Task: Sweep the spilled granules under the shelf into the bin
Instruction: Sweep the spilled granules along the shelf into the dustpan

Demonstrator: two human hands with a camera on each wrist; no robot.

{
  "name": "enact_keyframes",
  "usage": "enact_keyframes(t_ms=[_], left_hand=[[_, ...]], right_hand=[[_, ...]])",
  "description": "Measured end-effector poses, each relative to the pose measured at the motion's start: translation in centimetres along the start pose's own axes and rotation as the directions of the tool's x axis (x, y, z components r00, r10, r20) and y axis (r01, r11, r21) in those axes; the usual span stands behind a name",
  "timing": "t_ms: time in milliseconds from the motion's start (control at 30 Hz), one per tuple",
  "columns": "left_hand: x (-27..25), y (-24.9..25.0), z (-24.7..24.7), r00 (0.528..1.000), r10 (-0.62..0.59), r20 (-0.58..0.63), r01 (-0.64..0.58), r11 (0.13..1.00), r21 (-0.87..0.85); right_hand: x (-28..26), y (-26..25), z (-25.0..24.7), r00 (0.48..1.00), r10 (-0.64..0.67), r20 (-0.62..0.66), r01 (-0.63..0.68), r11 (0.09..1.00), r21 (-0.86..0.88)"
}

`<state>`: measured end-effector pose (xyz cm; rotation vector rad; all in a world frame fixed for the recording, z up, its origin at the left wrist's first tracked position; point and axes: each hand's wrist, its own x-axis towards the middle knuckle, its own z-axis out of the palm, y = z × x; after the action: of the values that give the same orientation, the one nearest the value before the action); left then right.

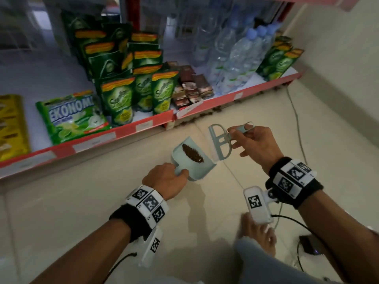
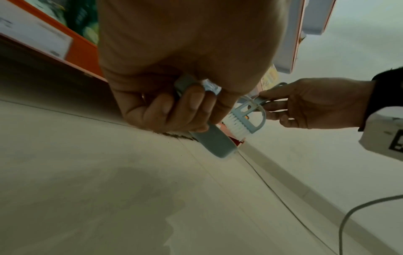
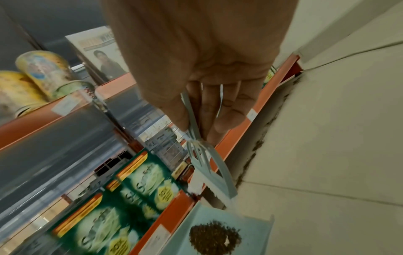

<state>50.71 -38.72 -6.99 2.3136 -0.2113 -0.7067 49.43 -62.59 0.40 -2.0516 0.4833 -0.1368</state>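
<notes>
My left hand grips the handle of a pale blue dustpan, held a little above the floor. A dark heap of granules lies inside the pan; the right wrist view shows the granules too. My right hand pinches the thin handle of a small pale blue brush, its white bristles at the pan's right edge. More dark granules line the floor under the red shelf edge. In the left wrist view the brush hangs beside the dustpan. No bin shows.
The low shelf carries green detergent pouches, brown packets and water bottles. A thin cable runs along the floor by the right wall. My bare foot rests on the beige tiles near a dark device.
</notes>
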Motion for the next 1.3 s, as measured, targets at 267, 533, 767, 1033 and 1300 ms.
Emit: enact_keyframes(t_ms=[267, 533, 767, 1033, 1300], left_hand=[[6.9, 4.9, 2.2, 1.000, 0.001, -0.003, -0.001, 0.998, -0.070], [11.1, 8.0, 2.8, 0.995, 0.018, -0.099, -0.025, 0.997, -0.073], [12.0, 7.9, 4.1, 0.994, -0.036, -0.105, 0.021, 0.990, -0.139], [14.7, 7.5, 6.5, 0.997, -0.065, -0.052, 0.054, 0.982, -0.182], [17.6, 8.8, 7.4, 0.999, -0.047, 0.022, 0.049, 0.986, -0.161]], right_hand=[[6.4, 3.3, -3.6, 0.998, 0.024, -0.056, -0.016, 0.989, 0.145], [12.3, 6.4, -5.0, 1.000, -0.005, -0.023, 0.010, 0.971, 0.240], [15.6, 7.3, -6.2, 0.998, 0.019, 0.067, -0.038, 0.959, 0.282], [18.0, 9.1, -7.8, 0.973, 0.120, 0.197, -0.142, 0.984, 0.104], [21.8, 8.6, -9.5, 0.932, 0.347, 0.103, -0.344, 0.938, -0.046]])
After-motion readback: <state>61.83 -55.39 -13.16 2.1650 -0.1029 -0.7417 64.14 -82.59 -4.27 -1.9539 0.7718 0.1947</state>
